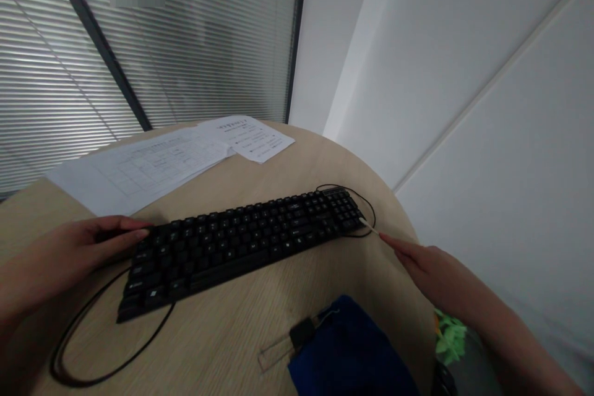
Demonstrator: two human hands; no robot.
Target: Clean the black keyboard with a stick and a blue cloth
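A black keyboard (241, 236) lies at a slant on the wooden table, its left end nearer to me. My left hand (90, 244) is closed on its upper left corner, with the thumb and fingers at the edge. Between the fingertips of my right hand (424, 263) is a thin white cotton swab (370, 226). The swab's tip meets the lower right keys at the number pad. The keyboard's black cable (111, 374) loops out below its left end, and more cable curves around the right end.
Printed papers (171, 158) lie at the back left of the round table (297, 167). Near the front edge are a dark blue cloth-like item (352, 352) and a small black block (302, 333) with a clear frame. Blinds and a white wall stand behind.
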